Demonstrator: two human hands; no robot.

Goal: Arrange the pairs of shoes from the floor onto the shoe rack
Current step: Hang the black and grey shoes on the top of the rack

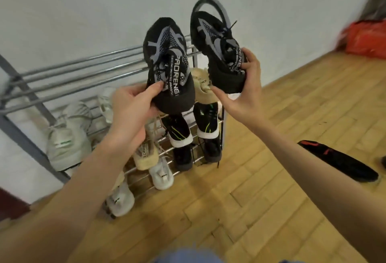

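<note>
I hold a pair of black and grey knit sneakers above the metal shoe rack. My left hand grips the heel of the left black sneaker, toe pointing up. My right hand grips the tongue of the right black sneaker, also toe up, over the rack's right end. Lower shelves carry pale green sneakers, beige sneakers, white sneakers, black sneakers with white heels and dark shoes. Another beige shoe shows between the two held sneakers.
A black shoe with red marks lies on the wooden floor at the right. A red bag sits by the white wall at the far right. The rack's top bars on the left hold nothing.
</note>
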